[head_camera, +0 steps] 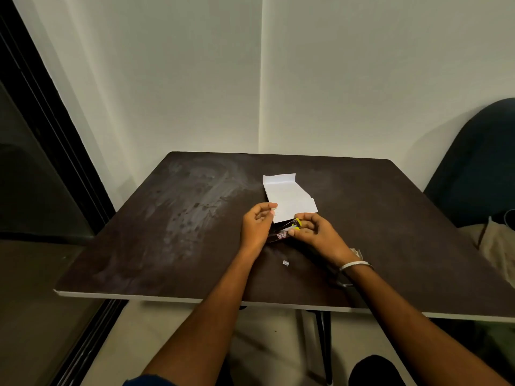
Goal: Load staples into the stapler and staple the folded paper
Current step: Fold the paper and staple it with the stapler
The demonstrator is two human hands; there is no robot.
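A folded white paper [287, 195] lies on the dark table [172, 235], just beyond my hands. Between my hands is a small dark stapler [282, 234] with yellow parts and a label on its side. My right hand [315, 232] grips the stapler's yellow end with thumb and fingers. My left hand [257, 225] rests on the stapler's other end, with thumb and forefinger pinched at the paper's near corner on something too small to make out. A small strip of staples [285, 263] lies loose on the table nearer to me.
A small pale box or packet [356, 252] shows behind my right wrist, mostly hidden. A dark chair [479, 162] with a beige bag [496, 246] stands at the right. White walls back the table; a dark glass door frame runs along the left.
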